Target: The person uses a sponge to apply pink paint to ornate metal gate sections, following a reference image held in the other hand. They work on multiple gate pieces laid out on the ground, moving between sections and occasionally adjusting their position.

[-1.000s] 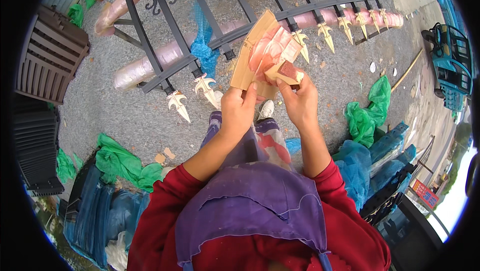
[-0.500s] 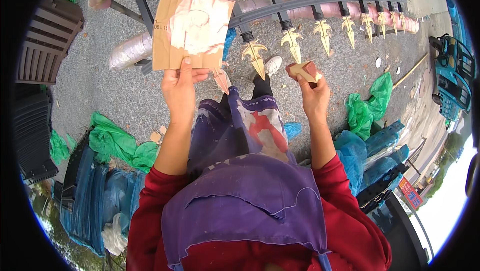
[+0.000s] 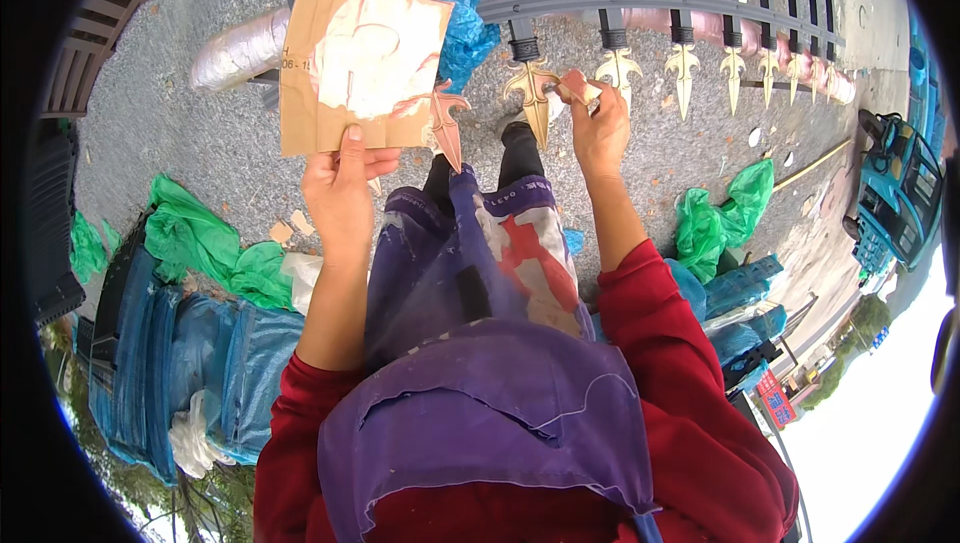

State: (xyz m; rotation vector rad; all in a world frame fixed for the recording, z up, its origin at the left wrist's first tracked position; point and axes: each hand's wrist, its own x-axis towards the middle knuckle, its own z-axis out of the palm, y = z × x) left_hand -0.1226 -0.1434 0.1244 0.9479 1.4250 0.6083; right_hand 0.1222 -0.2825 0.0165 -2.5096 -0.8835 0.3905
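Note:
My left hand (image 3: 340,183) grips the lower edge of a brown cardboard piece (image 3: 300,108), thumb on top. A shiny pale-pink smear, like wet paint, covers much of its face. In my right hand (image 3: 602,138) is a small sponge block (image 3: 578,88), beige with a reddish face, pinched between fingers and thumb. It is right beside a gold spear-shaped finial (image 3: 533,103) of a dark metal fence (image 3: 640,1); whether they touch I cannot tell. Close to the cardboard's right edge stands a pinkish-copper finial (image 3: 446,128). Another gold finial (image 3: 619,71) is partly behind my right fingers.
More gold finials (image 3: 682,78) line the fence to the right. A pink wrapped roll (image 3: 240,48) lies under the bars. Green sheeting (image 3: 200,243) and blue-wrapped bundles (image 3: 250,373) are at left, more green sheeting (image 3: 725,213) at right. A teal vehicle (image 3: 900,193) stands far right.
My right hand has moved left and up with the sponge, up to the gold finial. The cardboard has shifted slightly left, uncovering more of the pinkish finial. The whole view has shifted too.

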